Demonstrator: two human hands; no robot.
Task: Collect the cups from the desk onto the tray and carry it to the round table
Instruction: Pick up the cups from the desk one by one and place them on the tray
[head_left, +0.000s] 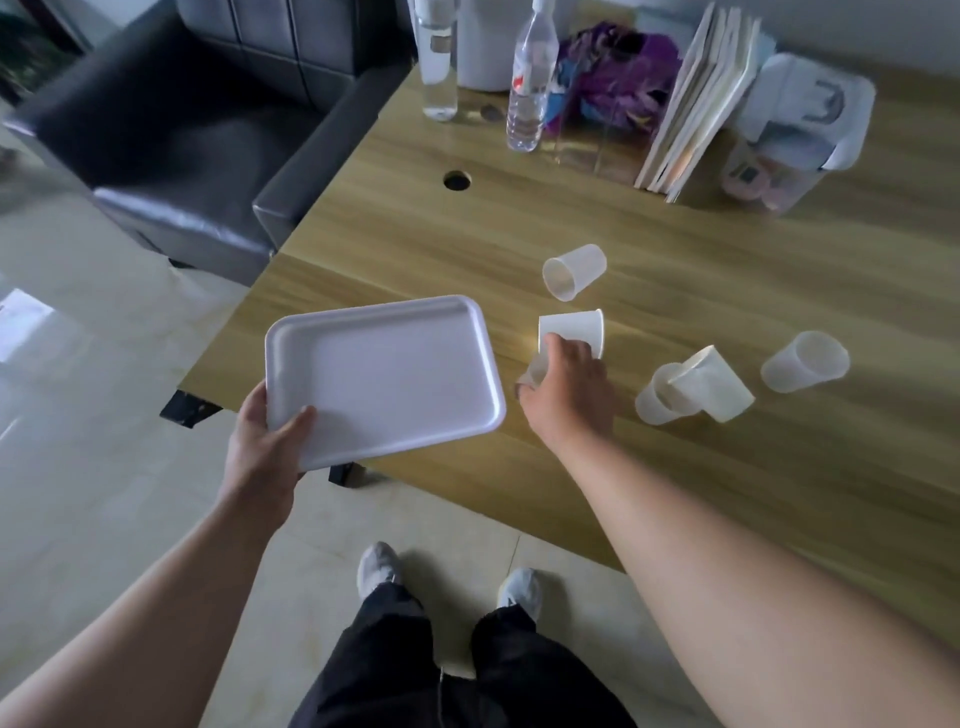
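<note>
Left hand (265, 447) grips empty tray (384, 376) overhanging desk (675, 467) edge.

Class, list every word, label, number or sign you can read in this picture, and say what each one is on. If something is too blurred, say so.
No text here can be read.
Bottle label: red and white print, too blurred to read.
Taller bottle: a band, no legible text.
White box: a grey picture, no readable words.
Books: plain edges, nothing legible.
Cups and tray: unmarked.
</note>
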